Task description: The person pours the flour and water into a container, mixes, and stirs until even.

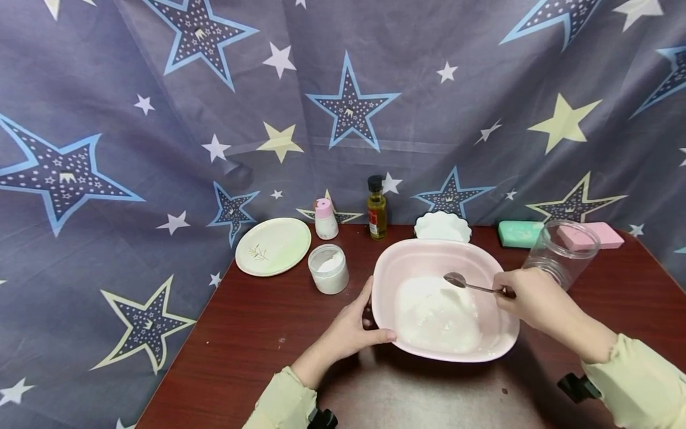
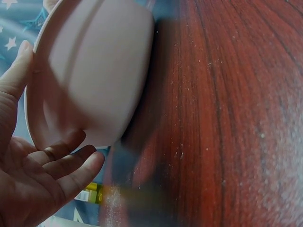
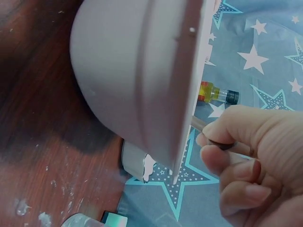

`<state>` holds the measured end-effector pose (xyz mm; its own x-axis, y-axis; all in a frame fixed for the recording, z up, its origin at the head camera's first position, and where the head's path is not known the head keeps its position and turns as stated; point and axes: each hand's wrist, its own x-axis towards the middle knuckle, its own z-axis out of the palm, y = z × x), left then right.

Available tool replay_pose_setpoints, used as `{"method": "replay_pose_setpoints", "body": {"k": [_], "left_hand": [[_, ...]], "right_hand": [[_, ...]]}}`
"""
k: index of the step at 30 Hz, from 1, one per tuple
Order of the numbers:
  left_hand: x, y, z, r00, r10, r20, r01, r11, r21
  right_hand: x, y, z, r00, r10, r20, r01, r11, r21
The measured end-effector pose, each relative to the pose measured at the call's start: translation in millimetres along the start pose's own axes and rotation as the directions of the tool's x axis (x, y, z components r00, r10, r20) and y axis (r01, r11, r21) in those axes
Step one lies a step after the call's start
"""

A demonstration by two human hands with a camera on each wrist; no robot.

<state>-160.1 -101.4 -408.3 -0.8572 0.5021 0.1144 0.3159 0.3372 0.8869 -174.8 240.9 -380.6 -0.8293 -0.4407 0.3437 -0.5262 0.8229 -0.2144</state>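
Note:
A pink basin (image 1: 383,304) stands on the table with a smooth white mass (image 1: 436,316) in its bottom. My left hand (image 1: 348,328) holds the basin's left side, the thumb at the rim and the fingers against the outer wall, as the left wrist view shows. At the right rim, my right hand (image 1: 536,298) pinches the handle of a metal spoon (image 1: 479,288). The spoon's bowl hangs over the white mass, with a little white on it. In the right wrist view the basin wall (image 3: 128,71) hides the spoon's bowl; only its handle (image 3: 198,124) shows.
Left of the basin are an open jar (image 1: 329,277) of white stuff, an oval plate (image 1: 273,247) and a pink-capped bottle (image 1: 325,220). Behind stand an oil bottle (image 1: 377,211) and a scalloped white dish (image 1: 442,226). A clear jar (image 1: 563,253), green block (image 1: 517,234) and pink block (image 1: 605,235) are right.

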Motion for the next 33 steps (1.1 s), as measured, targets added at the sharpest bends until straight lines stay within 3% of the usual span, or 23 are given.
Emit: {"method": "replay_pose_setpoints", "body": {"k": [5, 12, 19, 26, 31, 33], "left_hand": [[1.5, -6.9, 0.6, 1.0, 0.007, 0.006, -0.007, 1.0, 0.0], [6.5, -39.1, 5.2, 1.0, 0.006, -0.005, -0.006, 1.0, 0.02], [7.1, -44.8, 5.3, 1.0, 0.014, -0.002, -0.014, 1.0, 0.017], [5.6, -41.6, 5.6, 1.0, 0.016, -0.005, -0.016, 1.0, 0.022], [3.0, -18.3, 2.6, 1.0, 0.013, -0.002, -0.013, 1.0, -0.003], [1.5, -7.5, 0.3, 1.0, 0.004, 0.001, -0.004, 1.0, -0.003]], "right_hand": [[-2.5, -1.4, 0.5, 1.0, 0.002, -0.022, -0.002, 1.0, 0.007], [-5.2, -7.1, 2.3, 0.997, 0.003, -0.073, -0.002, 1.0, 0.011], [-16.8, -2.0, -12.4, 0.981, 0.062, -0.185, -0.052, 0.997, 0.057], [-44.9, 6.9, -33.3, 0.931, 0.184, -0.314, -0.152, 0.981, 0.124], [-71.2, 13.1, -46.8, 0.877, 0.306, -0.371, -0.239, 0.947, 0.215], [-81.5, 17.3, -47.7, 0.851, 0.354, -0.388, -0.246, 0.922, 0.3]]}}
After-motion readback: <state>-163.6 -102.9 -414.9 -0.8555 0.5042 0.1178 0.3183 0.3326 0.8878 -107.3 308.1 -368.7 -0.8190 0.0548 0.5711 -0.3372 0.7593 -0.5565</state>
